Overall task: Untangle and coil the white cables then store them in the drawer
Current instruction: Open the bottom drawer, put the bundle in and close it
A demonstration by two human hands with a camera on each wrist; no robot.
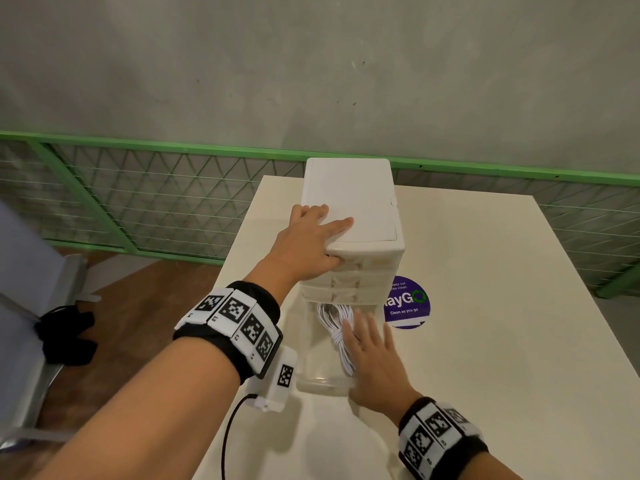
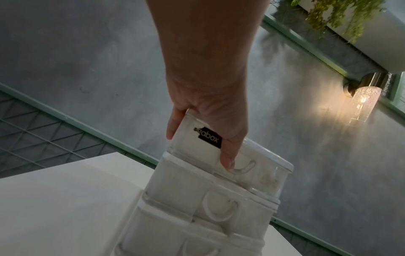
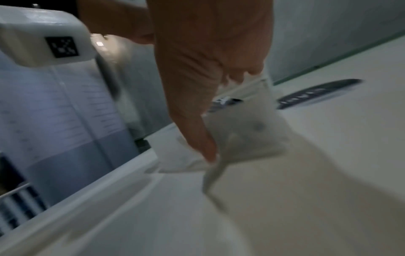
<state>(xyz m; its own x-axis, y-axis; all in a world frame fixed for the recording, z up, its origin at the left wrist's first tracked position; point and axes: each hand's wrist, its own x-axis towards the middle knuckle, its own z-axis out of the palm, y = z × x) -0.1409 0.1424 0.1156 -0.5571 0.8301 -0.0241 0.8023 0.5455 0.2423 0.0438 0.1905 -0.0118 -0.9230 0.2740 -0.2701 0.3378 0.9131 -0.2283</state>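
On the table (image 1: pixel 485 341) stands a white drawer unit (image 1: pixel 349 202), near the far edge. It is the landmark for the rest. The unit has several stacked drawers; the upper ones are closed, and their fronts are cloudy, so I cannot tell what is in them. The bottom drawer (image 1: pixel 320 379) is clear plastic and is pulled out toward the person, in front of the unit. Inside it lies the coiled bundle of white cables (image 1: pixel 337 329), running from the unit's front toward the drawer's front.

To the right of the unit, a round purple sticker (image 1: pixel 408 303) is flat on the table, partly hidden by the unit.

The left hand (image 1: pixel 308 244) rests on the near left corner of the unit's top, fingers spread over the lid and the thumb pressed on the top drawer's front; it steadies the unit with a loose clasp over the corner. The right hand (image 1: pixel 372 362) is at the open drawer, on its right side, fingers straight and flat over the drawer edge, touching the cables; it grips nothing. The right wrist view is blurred and shows only fingers against clear plastic.
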